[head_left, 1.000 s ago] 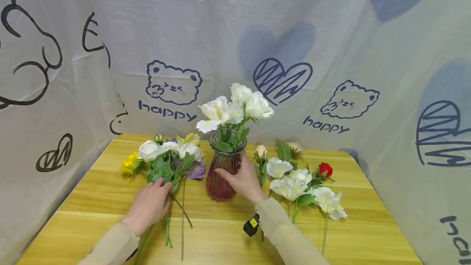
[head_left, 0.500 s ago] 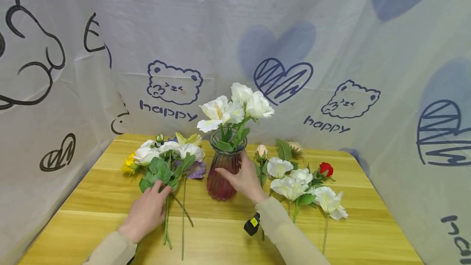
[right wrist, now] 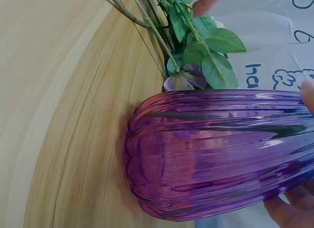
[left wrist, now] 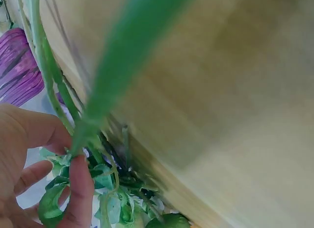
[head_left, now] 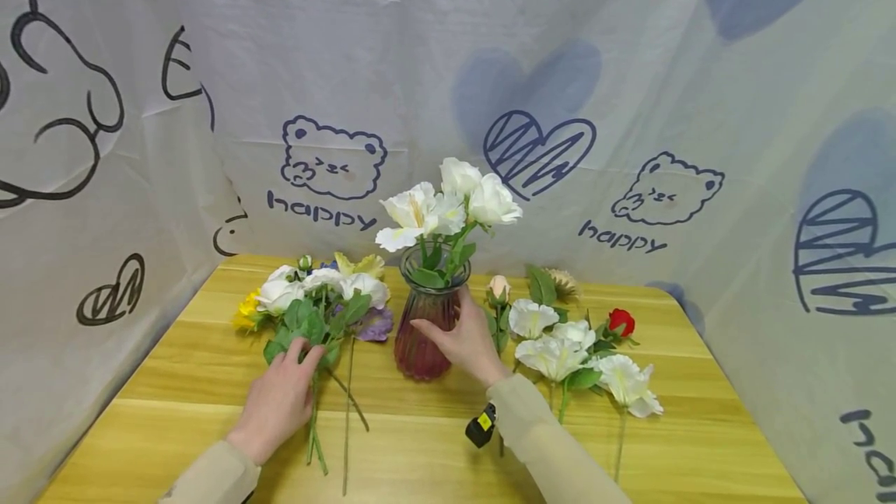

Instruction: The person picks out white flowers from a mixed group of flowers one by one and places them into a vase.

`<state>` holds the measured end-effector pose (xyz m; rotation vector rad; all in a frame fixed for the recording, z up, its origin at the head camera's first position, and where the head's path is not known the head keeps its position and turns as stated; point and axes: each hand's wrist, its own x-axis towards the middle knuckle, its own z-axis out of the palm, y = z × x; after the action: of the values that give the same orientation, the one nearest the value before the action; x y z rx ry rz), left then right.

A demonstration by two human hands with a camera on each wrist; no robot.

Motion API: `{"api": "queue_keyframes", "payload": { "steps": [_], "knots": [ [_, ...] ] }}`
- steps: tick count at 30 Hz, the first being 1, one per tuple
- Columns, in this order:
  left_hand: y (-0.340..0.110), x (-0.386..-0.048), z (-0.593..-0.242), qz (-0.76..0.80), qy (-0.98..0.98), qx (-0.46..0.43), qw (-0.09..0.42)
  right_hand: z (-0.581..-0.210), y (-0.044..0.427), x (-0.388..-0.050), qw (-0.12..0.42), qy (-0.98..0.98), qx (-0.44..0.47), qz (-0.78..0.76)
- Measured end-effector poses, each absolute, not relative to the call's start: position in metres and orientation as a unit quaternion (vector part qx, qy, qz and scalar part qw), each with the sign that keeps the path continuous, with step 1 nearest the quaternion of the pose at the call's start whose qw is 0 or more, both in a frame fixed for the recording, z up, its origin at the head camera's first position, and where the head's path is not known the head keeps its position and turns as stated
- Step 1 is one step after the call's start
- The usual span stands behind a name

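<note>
In the head view, my left hand (head_left: 276,403) is at the leaves of the left flower pile, below a white rose (head_left: 280,292). The left wrist view shows its thumb and a finger pinching a green flower stem (left wrist: 122,56), blurred close to the camera. My right hand (head_left: 467,339) grips the side of a ribbed glass vase (head_left: 420,348), purple-red below and clear at the rim. It stands upright on the table, holding several white flowers (head_left: 420,212) with green leaves. Close up, the right wrist view shows the vase (right wrist: 216,154) with stems inside.
More flowers lie left of the vase, including a yellow flower (head_left: 246,311) and a purple flower (head_left: 376,323). To its right are white flowers (head_left: 553,356), a pink rosebud (head_left: 498,288) and a red rose (head_left: 621,323). A printed curtain (head_left: 434,99) borders the wooden table (head_left: 392,457).
My left hand has shifted slightly, and the leftmost white rose with its leaves has moved a little to the left and down. My right hand and the vase have stayed put.
</note>
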<state>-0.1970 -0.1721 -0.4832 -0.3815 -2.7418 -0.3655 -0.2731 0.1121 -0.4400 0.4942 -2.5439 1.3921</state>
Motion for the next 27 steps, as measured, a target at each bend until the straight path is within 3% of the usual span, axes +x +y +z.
{"api": "queue_keyframes", "payload": {
  "steps": [10, 24, 27],
  "knots": [
    [-0.172, -0.196, -0.465, -0.247, -0.952, -0.111, 0.144, -0.44, 0.112, -0.274, 0.103, -0.862, 0.17, 0.467],
    [-0.172, -0.2, -0.444, -0.425, -0.904, -0.042, -0.032, -0.441, 0.112, -0.274, 0.104, -0.863, 0.168, 0.465],
    [-0.172, -0.202, -0.441, -0.418, -0.906, -0.048, -0.049, -0.441, 0.113, -0.274, 0.106, -0.862, 0.17, 0.466]
  ]
}}
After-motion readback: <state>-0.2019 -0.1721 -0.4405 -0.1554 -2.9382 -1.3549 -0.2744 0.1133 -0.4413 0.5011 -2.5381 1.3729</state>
